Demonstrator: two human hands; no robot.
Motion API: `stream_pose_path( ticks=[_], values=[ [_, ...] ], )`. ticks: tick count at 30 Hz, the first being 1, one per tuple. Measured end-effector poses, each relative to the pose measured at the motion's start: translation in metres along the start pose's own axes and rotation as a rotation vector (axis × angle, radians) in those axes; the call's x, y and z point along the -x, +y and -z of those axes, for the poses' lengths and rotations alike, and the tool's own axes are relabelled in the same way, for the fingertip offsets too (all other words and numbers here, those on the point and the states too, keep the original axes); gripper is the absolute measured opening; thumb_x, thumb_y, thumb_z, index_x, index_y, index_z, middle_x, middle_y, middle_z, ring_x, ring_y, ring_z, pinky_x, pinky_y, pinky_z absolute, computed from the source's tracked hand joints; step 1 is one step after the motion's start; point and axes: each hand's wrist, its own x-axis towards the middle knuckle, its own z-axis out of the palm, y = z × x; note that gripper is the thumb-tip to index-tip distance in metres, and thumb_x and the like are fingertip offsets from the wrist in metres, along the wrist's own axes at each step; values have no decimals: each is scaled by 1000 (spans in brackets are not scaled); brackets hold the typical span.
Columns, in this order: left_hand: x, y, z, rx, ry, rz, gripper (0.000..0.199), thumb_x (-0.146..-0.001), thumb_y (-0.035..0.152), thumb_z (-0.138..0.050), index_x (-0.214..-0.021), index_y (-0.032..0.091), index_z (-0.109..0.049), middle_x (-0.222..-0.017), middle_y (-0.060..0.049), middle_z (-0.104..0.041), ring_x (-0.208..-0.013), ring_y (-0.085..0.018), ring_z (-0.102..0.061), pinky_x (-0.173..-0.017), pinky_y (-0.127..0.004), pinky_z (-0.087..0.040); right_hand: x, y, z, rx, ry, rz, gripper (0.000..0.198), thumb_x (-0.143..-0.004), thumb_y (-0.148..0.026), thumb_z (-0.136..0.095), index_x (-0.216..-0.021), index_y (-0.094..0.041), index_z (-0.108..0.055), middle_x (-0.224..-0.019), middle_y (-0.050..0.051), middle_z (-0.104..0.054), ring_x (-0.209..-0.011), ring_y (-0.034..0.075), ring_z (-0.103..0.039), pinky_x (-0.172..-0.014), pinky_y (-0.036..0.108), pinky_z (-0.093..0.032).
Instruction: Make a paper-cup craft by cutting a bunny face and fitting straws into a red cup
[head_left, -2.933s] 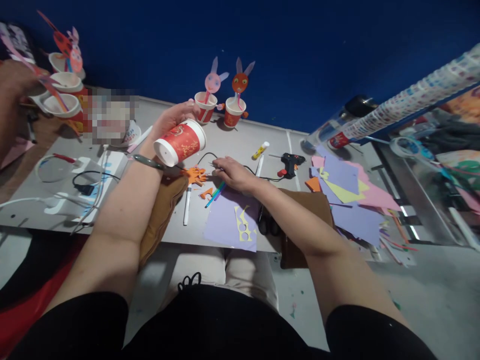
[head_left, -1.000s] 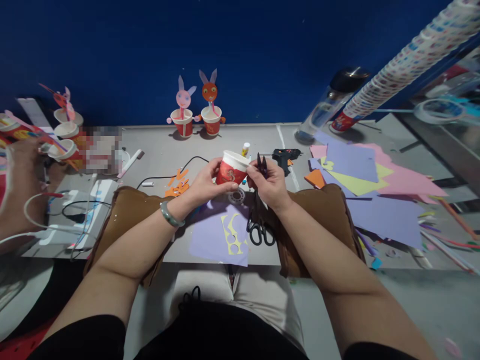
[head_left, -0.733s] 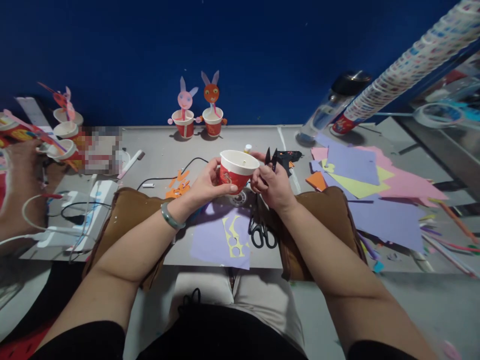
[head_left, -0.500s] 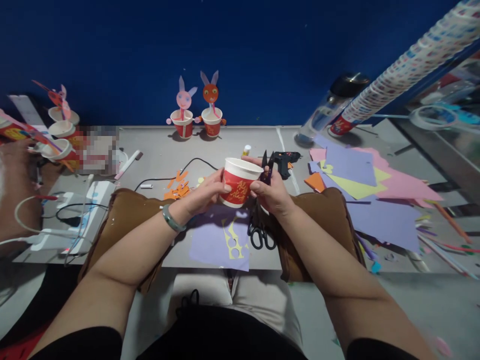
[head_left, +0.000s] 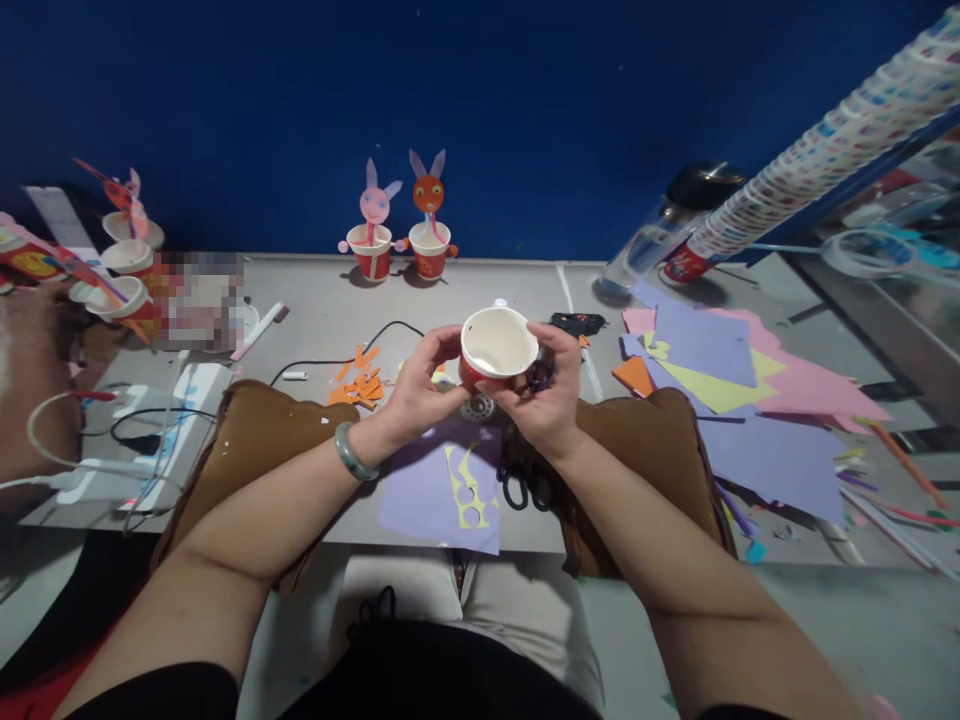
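A red and white paper cup (head_left: 499,342) is held between both hands above the table, its open mouth tilted toward me. A small dark hole shows near its rim on the left. My left hand (head_left: 427,385) grips the cup's left side, and my right hand (head_left: 551,390) grips its right side. Dark scissors (head_left: 538,376) show partly among the right fingers. Below lie another pair of black scissors (head_left: 519,488), a purple sheet (head_left: 420,500) and a cut yellow paper scrap (head_left: 471,498). Under the cup is a white disc (head_left: 478,407) with a ring of dots.
Two rabbit-faced cups (head_left: 373,252) stand at the back. Orange scraps (head_left: 360,385) lie left, near a power strip (head_left: 184,440). At right are a black glue gun (head_left: 577,324), coloured paper (head_left: 705,335), a bottle (head_left: 660,225) and a tall cup stack (head_left: 817,150). Another person's arm (head_left: 37,370) is far left.
The cup has tipped toward me, so its inside now shows. Both hands have shifted their grip around it. The scissor blades by my right hand no longer point up in view.
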Motion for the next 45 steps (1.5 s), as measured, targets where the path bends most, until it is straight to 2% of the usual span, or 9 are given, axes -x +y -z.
stream_pose_path(
  ticks=[3, 7, 15, 19, 22, 32, 37, 40, 45],
  values=[
    [-1, -1, 0, 44, -13, 19, 64, -81, 36, -83, -135, 24, -51, -137, -14, -62, -127, -27, -63, -114, -46, -47, 2, -1, 0, -19, -58, -64, 72, -78, -52, -82, -138, -35, -47, -130, 9, -60, -59, 9, -51, -48, 29, -46],
    [-5, -1, 4, 128, -74, 106, 65, -83, 41, -81, -137, 27, -48, -137, -13, -63, -126, -27, -64, -110, -45, -50, 2, -6, 5, 3, -117, -89, 66, -88, -54, -70, -147, -34, -47, -140, 13, -61, -58, 11, -51, -48, 31, -44],
    [-7, 8, 5, 188, -65, 223, 73, -69, 41, -93, -128, 23, -56, -126, -11, -68, -119, -27, -66, -102, -41, -54, 0, -7, 7, 84, -72, 18, 58, -80, -47, -82, -132, -32, -62, -127, 9, -68, -85, 23, -69, -63, 37, -57],
    [-10, 16, 8, 251, -104, 299, 72, -66, 36, -95, -126, 22, -57, -126, -12, -70, -116, -27, -68, -99, -41, -55, 0, -9, 8, 70, -68, 25, 51, -84, -45, -80, -131, -31, -63, -128, 9, -67, -105, 27, -69, -71, 37, -59],
    [-13, 23, 13, 309, -163, 360, 68, -68, 35, -93, -125, 21, -60, -127, -13, -70, -117, -28, -68, -101, -43, -55, -1, -10, 10, 76, -72, 20, 45, -89, -44, -74, -130, -30, -63, -126, 10, -66, -108, 27, -68, -72, 38, -59],
    [-14, 25, 16, 226, -177, 351, 74, -61, 34, -98, -123, 19, -59, -124, -13, -71, -112, -28, -68, -97, -41, -54, -3, -13, 10, 138, -92, 142, 36, -83, -39, -80, -113, -28, -64, -109, 7, -66, -95, 24, -66, -64, 35, -53],
    [-16, 27, 16, 194, -113, 366, 74, -57, 36, -99, -118, 18, -61, -118, -12, -72, -108, -27, -67, -94, -40, -54, -1, -10, 6, 44, -36, 131, 33, -92, -41, -71, -118, -25, -58, -104, 5, -67, -79, 16, -64, -58, 28, -50],
    [-17, 26, 16, 243, -39, 350, 72, -56, 35, -99, -115, 18, -63, -112, -9, -72, -102, -24, -67, -91, -38, -54, 2, -9, 6, -28, -27, 73, 19, -101, -43, -58, -107, -25, -55, -88, 1, -66, -69, 13, -62, -60, 28, -50],
    [-18, 26, 16, 296, 66, 405, 67, -58, 33, -98, -114, 18, -65, -111, -9, -72, -99, -22, -66, -88, -37, -53, 4, -17, 12, -5, -185, 66, 25, -106, -44, -48, -93, -24, -56, -68, -4, -53, -54, 9, -48, -56, 26, -41]
  ],
)
